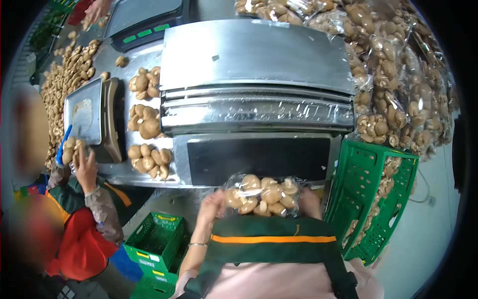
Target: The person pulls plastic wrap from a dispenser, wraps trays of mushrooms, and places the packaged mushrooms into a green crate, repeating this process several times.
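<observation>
A tray of brown mushrooms (262, 196) wrapped in clear film is held close to my chest, just below the black hot plate (259, 158) of the wrapping machine. My left hand (213, 204) grips its left end. My right hand (309, 201) holds its right end, mostly hidden behind the pack. The film roll (256, 112) stretches across the machine above the plate.
Three unwrapped mushroom portions (148, 160) lie left of the machine. A co-worker's hand (85, 167) holds mushrooms by a small scale (85, 112). Wrapped packs (393, 84) pile up at the right above a green crate (376, 197). More green crates (157, 241) sit on the floor.
</observation>
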